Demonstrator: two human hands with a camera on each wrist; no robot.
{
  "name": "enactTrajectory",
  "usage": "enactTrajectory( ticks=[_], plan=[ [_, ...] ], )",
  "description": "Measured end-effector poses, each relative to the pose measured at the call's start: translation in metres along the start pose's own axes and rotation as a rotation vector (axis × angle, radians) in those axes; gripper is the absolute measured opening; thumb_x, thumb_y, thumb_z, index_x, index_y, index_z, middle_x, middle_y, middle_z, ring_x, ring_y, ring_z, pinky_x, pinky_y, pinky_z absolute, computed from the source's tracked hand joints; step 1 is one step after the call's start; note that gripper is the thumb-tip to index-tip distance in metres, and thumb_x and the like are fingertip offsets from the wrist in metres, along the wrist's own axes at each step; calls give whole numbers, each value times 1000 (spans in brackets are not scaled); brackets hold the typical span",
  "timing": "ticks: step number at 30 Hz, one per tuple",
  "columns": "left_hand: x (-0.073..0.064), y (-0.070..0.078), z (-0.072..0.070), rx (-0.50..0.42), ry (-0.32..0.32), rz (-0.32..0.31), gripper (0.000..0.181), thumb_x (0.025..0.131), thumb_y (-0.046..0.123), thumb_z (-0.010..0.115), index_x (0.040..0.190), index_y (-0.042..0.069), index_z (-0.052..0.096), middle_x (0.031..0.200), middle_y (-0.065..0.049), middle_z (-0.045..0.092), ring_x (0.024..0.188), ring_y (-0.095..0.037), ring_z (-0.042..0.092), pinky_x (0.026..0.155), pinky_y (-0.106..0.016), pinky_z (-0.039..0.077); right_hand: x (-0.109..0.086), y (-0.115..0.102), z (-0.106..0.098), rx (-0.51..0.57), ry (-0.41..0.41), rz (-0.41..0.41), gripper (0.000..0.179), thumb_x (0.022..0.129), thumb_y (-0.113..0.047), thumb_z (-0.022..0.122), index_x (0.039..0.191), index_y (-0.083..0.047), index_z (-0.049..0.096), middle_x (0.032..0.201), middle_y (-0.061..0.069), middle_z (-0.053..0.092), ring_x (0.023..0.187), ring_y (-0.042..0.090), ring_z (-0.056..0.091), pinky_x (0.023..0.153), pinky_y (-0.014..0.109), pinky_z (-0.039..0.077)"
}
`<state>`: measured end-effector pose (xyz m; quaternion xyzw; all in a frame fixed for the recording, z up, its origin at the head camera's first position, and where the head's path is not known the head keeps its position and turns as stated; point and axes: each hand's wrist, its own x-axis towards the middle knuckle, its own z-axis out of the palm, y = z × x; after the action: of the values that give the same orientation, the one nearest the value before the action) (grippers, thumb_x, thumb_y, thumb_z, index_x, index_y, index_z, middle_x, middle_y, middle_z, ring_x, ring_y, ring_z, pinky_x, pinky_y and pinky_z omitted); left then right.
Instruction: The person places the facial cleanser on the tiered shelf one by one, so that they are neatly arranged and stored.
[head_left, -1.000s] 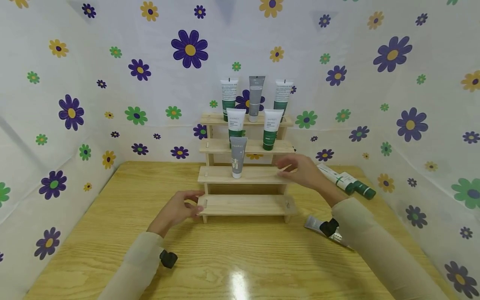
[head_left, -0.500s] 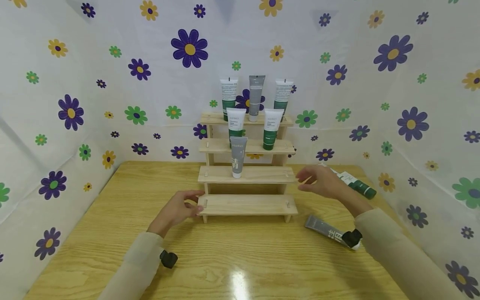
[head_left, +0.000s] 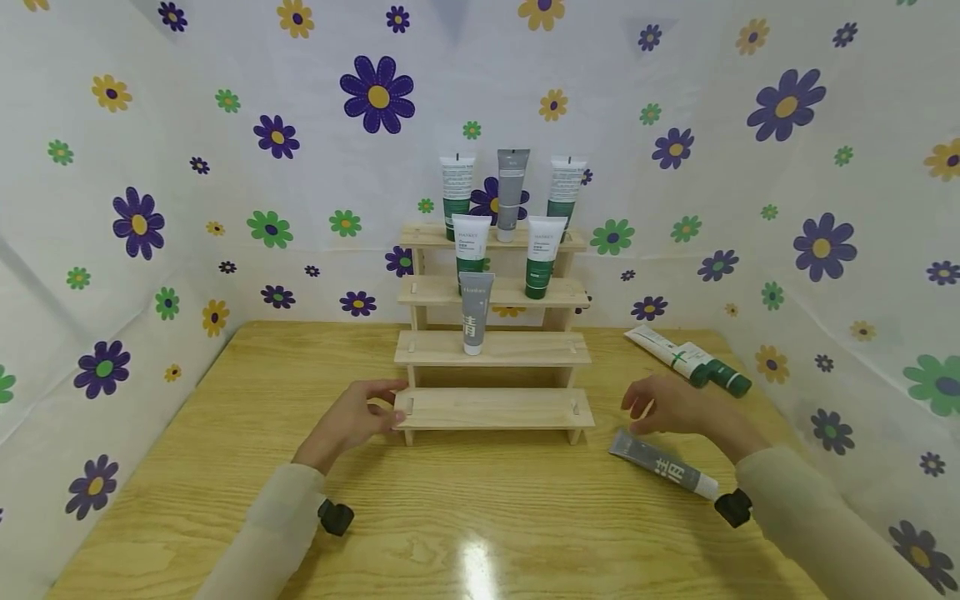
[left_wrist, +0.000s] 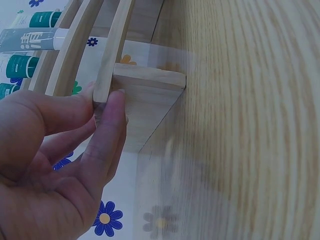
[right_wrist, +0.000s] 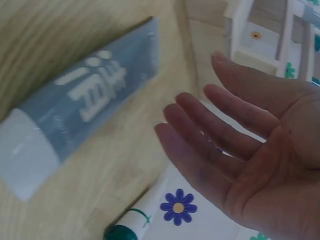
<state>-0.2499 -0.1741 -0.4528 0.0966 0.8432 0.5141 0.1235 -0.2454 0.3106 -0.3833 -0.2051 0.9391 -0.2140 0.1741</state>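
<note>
A stepped wooden display rack (head_left: 495, 408) stands on the table. My left hand (head_left: 356, 423) pinches the left end of its lowest shelf between thumb and fingers, as the left wrist view shows up close. Over the table to the rack's right is my right hand (head_left: 671, 404), holding nothing, its fingers loosely bent and apart. Just below it lies a grey squeeze tube (head_left: 660, 463) with a white cap, also seen in the right wrist view beside the fingertips. On the third shelf from the top, a similar grey tube (head_left: 475, 312) stands on its cap.
White-and-green tubes (head_left: 543, 257) stand on the upper two shelves, with another grey tube (head_left: 512, 196) in the top row's middle. Two more white-and-green tubes (head_left: 678, 357) lie at the table's back right. Flower-printed cloth (head_left: 300, 167) encloses the back and sides.
My right hand has moved from the third shelf's right end rightward and toward me, to above the lying grey tube. My left hand stays at the lowest shelf.
</note>
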Motion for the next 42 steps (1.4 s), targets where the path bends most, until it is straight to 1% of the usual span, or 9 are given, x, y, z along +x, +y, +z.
enactTrajectory(
  ticks=[6,10,13,20,24,29,33,37,42],
  plan=[
    [0,0,0,-6,0,-6,53,97,0,68,148,1,53,125,-24,60,87,-18,73,80,-37,65,-8,10,11,-11,-117,90,29,87,-9,81,111,1,68,99,13,72,73,16,66,63,32,59],
    [0,1,1,-8,0,2,53,97,-1,68,148,0,53,124,-25,61,87,-18,73,80,-38,66,-9,15,13,-7,-163,146,28,86,-6,82,111,0,69,102,13,71,78,17,66,64,35,61],
    [-1,3,1,-6,0,12,53,97,-1,68,148,-1,52,124,-25,61,88,-18,73,81,-40,66,-8,18,13,-3,-186,172,28,86,-6,82,111,0,70,102,13,70,81,18,66,65,36,62],
    [-3,5,0,3,2,17,53,97,0,69,148,-1,53,126,-25,60,88,-18,72,82,-41,65,-9,22,14,26,-200,180,22,86,-9,82,101,-1,68,92,8,66,77,17,62,62,35,61],
    [-2,3,0,-2,2,13,53,97,0,69,148,-1,53,126,-26,60,89,-18,73,82,-40,65,-9,23,16,-2,-191,136,23,88,-10,81,101,-3,64,92,8,63,76,17,59,60,32,57],
    [-2,2,0,-7,0,17,53,96,0,69,147,-1,53,126,-26,60,88,-19,73,81,-40,65,-6,27,14,-53,-130,23,26,88,-13,81,103,-2,63,93,9,65,74,14,58,60,27,53],
    [-1,1,0,-8,1,14,53,96,0,69,147,-1,54,126,-26,60,88,-18,73,81,-40,65,-3,26,5,-32,-102,-21,25,91,-15,78,105,-2,62,94,10,67,71,12,60,57,26,54],
    [0,0,0,-8,4,8,53,96,0,70,147,0,54,126,-26,60,88,-18,73,81,-40,66,-1,15,-8,-2,-76,-32,25,92,-16,77,107,-2,61,96,11,68,75,13,62,58,26,56],
    [0,0,0,-14,5,7,53,96,0,70,146,0,55,126,-26,60,89,-19,73,81,-39,66,5,-3,-22,-33,0,-90,24,92,-17,78,104,-3,63,96,10,70,81,14,63,63,26,55]
  ],
)
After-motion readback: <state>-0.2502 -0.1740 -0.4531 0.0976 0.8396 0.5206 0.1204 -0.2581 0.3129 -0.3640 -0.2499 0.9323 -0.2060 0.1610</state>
